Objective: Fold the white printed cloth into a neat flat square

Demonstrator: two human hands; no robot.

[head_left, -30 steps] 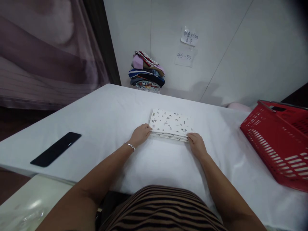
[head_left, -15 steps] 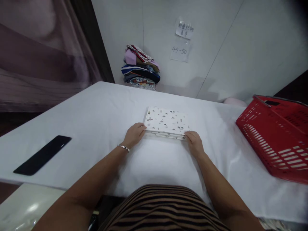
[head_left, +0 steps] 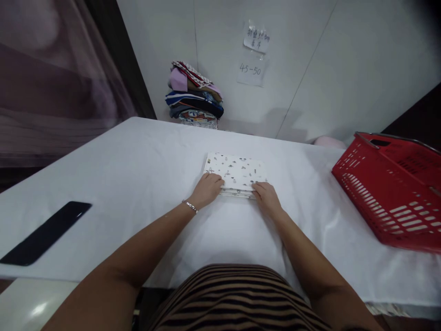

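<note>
A folded white cloth printed with small dark and tan motifs lies flat on the white-covered table in front of me. Several layers show along its near edge. My left hand is closed at the near left part of that edge, fingertips on the top layer. At the near right, my right hand grips the same edge, its fingers bent over it. Both thumbs are mostly hidden, and so is the cloth's underside.
A red plastic basket with a metal handle stands at the right. A flat black object lies at the left. Beyond the far edge is a stack of folded fabrics against the wall. Paper notes hang there. The tablecloth is slightly wrinkled.
My left hand has slid right along the cloth's near edge, from the corner inward. My right hand has shifted a little to the left. The whole view has moved slightly.
</note>
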